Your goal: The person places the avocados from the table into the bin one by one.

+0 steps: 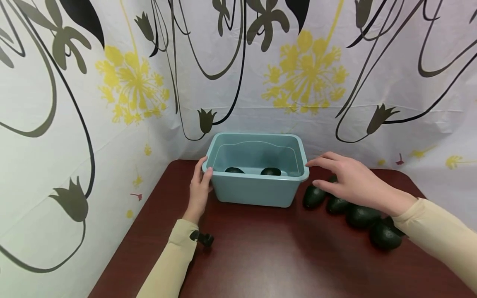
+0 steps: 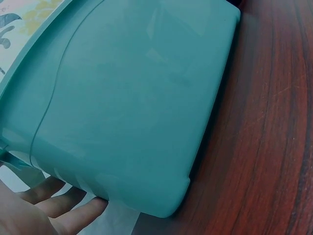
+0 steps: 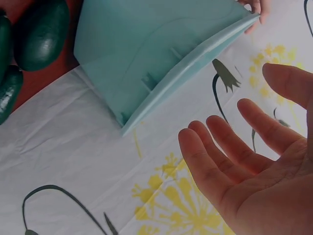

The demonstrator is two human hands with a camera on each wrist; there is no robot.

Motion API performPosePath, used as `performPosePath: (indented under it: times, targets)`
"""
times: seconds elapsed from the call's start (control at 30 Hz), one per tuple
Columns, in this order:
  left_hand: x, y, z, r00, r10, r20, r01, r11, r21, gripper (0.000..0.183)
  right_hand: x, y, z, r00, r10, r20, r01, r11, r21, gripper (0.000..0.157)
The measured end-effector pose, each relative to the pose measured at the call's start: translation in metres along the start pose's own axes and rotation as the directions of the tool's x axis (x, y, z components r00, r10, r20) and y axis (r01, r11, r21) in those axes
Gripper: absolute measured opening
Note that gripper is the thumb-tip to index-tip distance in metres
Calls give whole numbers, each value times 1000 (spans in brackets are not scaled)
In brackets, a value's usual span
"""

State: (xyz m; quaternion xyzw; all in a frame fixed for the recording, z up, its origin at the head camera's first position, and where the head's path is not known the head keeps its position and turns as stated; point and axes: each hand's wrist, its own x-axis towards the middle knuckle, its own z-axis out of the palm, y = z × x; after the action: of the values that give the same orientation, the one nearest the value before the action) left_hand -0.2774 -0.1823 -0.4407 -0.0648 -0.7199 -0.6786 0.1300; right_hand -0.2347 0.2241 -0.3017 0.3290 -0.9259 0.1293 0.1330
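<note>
A light blue-green plastic bin stands upright on the table, with two dark green avocados partly visible inside behind its front wall. My left hand holds the bin's front left corner, thumb at the front rim and the other fingers along the left side. In the left wrist view those fingers lie against the outer wall. Beside the bin's right rim hovers my right hand, its fingers apart and holding nothing. Below it, several avocados lie in a slanting row; the hand and forearm hide parts of them.
The dark red-brown wooden table reaches back to a white curtain printed with flowers, which hangs close behind the bin and along the left side. A black strap is around the left wrist.
</note>
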Motion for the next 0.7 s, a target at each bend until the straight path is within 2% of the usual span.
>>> performPosePath:
  times: [0.5,0.7]
  targets:
    - [1,-1,0,1000,7,-1,-7,1000,-8,57,-40,13,-4,989,134,-67,-133,991,26,45]
    - [0,-2,-1,1000,9,-4,-9,1000,-4,57,-54,20,-6,983,165,-82,-164,986,21,45]
